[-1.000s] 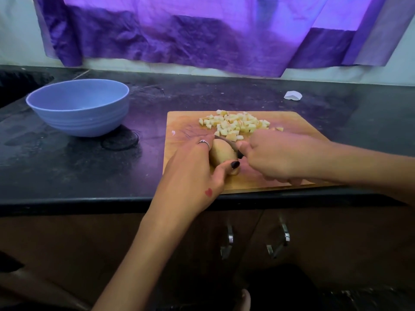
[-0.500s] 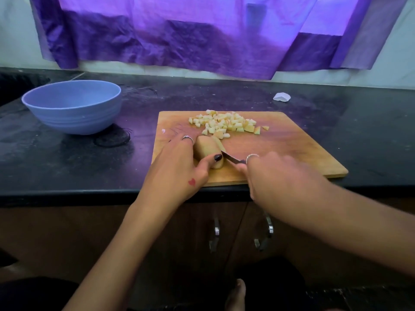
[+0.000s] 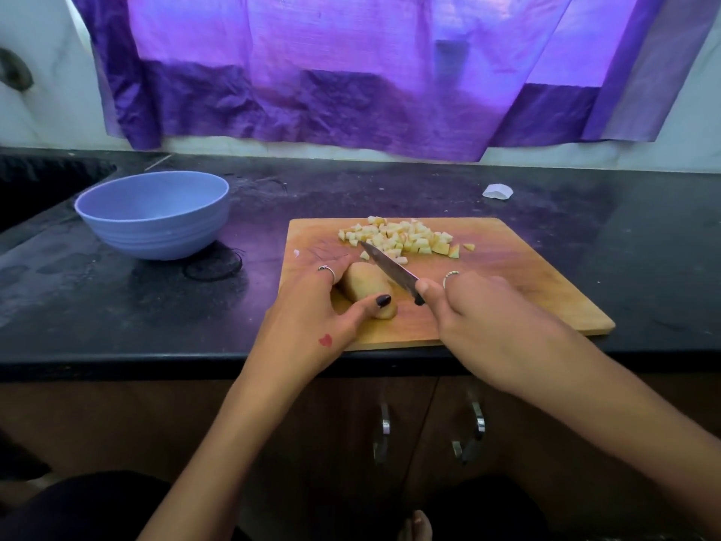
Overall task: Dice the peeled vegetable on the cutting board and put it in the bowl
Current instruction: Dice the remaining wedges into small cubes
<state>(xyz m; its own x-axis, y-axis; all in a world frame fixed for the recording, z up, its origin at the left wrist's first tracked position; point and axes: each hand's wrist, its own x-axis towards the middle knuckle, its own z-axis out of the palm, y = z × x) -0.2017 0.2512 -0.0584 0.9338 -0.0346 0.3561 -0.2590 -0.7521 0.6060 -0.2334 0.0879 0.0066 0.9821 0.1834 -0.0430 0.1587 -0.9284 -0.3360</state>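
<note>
A wooden cutting board lies on the black counter. My left hand holds a peeled pale potato piece on the board's near left part, thumb and fingers curled round it. My right hand grips a dark-handled knife; its blade slants up and left, just right of the potato, with the tip near the dice. A heap of small diced pieces sits at the board's far middle. A blue bowl stands to the left of the board; I see nothing inside it.
A small white scrap lies on the counter behind the board. A dark sink opens at the far left. A purple curtain hangs behind. Cabinet door handles sit below the counter edge.
My right hand drew back toward the board's near edge and then came forward, so the whole knife blade now shows beside the potato. My left hand keeps its hold on the potato.
</note>
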